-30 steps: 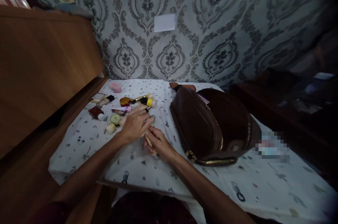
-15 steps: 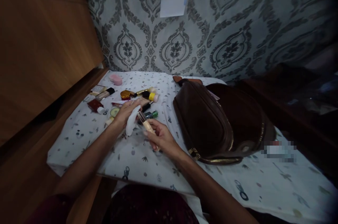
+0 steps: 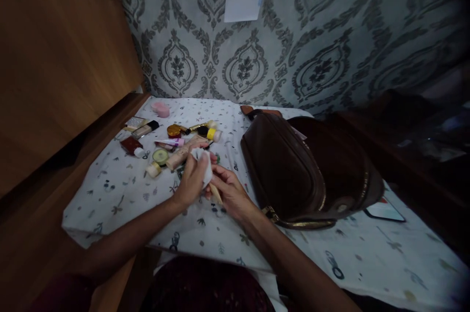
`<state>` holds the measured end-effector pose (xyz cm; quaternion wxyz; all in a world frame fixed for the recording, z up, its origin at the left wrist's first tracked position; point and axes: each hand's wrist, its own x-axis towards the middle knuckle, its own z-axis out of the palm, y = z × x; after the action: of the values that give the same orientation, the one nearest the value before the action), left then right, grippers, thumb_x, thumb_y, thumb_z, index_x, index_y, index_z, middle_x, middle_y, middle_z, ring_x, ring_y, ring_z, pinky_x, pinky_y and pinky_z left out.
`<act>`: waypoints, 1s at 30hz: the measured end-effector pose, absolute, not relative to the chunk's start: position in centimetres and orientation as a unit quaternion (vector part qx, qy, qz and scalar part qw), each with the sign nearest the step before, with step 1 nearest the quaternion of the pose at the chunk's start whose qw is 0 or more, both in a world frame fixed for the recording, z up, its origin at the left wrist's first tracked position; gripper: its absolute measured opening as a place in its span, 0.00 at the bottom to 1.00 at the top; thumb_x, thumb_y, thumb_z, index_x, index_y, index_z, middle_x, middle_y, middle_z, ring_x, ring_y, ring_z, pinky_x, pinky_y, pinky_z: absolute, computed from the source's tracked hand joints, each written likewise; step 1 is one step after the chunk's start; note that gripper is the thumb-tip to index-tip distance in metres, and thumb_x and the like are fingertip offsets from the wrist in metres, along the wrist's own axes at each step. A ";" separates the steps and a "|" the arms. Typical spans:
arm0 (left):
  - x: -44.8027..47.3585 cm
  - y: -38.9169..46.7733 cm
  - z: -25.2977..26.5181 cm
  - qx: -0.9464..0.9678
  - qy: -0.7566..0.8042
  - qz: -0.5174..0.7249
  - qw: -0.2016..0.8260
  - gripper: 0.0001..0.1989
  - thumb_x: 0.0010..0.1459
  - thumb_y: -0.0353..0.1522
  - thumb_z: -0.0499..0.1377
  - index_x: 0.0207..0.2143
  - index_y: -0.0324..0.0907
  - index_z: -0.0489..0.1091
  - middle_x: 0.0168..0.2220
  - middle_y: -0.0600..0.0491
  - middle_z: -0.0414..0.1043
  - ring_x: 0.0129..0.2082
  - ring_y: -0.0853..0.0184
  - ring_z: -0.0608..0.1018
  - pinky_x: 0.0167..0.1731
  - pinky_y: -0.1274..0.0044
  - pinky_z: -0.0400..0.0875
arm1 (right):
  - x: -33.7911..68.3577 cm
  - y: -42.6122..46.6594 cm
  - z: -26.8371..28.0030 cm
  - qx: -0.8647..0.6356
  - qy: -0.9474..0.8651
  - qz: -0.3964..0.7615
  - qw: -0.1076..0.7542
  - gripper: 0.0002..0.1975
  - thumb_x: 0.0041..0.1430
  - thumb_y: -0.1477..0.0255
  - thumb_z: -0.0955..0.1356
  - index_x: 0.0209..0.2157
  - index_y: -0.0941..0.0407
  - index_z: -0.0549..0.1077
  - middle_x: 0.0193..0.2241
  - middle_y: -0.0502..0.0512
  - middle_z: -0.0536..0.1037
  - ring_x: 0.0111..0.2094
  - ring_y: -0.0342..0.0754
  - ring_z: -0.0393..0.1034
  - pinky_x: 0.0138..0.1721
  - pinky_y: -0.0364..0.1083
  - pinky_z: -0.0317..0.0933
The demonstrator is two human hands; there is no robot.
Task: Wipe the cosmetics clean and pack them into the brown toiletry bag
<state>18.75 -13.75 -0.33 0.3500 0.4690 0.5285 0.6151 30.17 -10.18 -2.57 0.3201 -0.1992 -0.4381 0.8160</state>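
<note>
The left hand [image 3: 191,178] is curled around a white wipe [image 3: 207,175], pressing it close to the right hand [image 3: 230,188], which grasps a slim beige tube [image 3: 216,194]. The tube is low between the two hands, above the patterned cloth [image 3: 128,214], its near end jutting out below the right fingers; its far end is hidden by fingers and wipe. Just beyond the left hand lies a larger beige tube [image 3: 178,157], with a green jar [image 3: 160,156] and a small cream-lidded jar [image 3: 153,170] near its left end. A red bottle [image 3: 131,145] with a white cap lies farther left, near a black-capped bottle [image 3: 144,130]. To the right of both hands, a brown bag [image 3: 281,167] rests on the cloth, partly covering a flat device [image 3: 388,210].
</note>
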 end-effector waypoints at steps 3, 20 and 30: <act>18.9 -14.1 -0.4 0.505 0.510 0.603 0.348 0.27 0.59 0.47 0.59 0.55 0.47 0.56 0.42 0.51 0.70 0.29 0.70 0.73 0.20 0.81 0.67 | 30.2 -9.9 -2.8 -0.216 -0.415 0.825 0.317 0.22 0.44 0.57 0.78 0.34 0.57 0.74 0.21 0.46 0.73 0.20 0.39 0.64 0.23 0.39 0.62; 14.4 -12.3 0.3 0.466 0.562 0.628 0.271 0.29 0.58 0.53 0.55 0.15 0.42 0.62 0.11 0.59 0.55 0.13 0.75 0.58 0.13 0.79 0.49 | 30.5 -10.6 -1.9 -0.203 -0.409 0.857 0.240 0.21 0.48 0.57 0.77 0.36 0.56 0.71 0.23 0.50 0.77 0.16 0.38 0.64 0.13 0.36 0.52; 13.7 -12.4 1.0 0.498 0.504 0.619 0.338 0.28 0.55 0.57 0.57 0.26 0.41 0.72 0.15 0.57 0.64 0.14 0.74 0.63 0.14 0.80 0.54 | 30.5 -10.3 -1.6 -0.204 -0.392 0.859 0.259 0.19 0.47 0.61 0.77 0.35 0.58 0.75 0.21 0.49 0.76 0.14 0.35 0.56 0.11 0.35 0.41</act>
<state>13.68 -12.38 1.02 0.3381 0.4981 0.5043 0.6191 30.52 -10.30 -1.63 0.2593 -0.2040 -0.3922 0.8587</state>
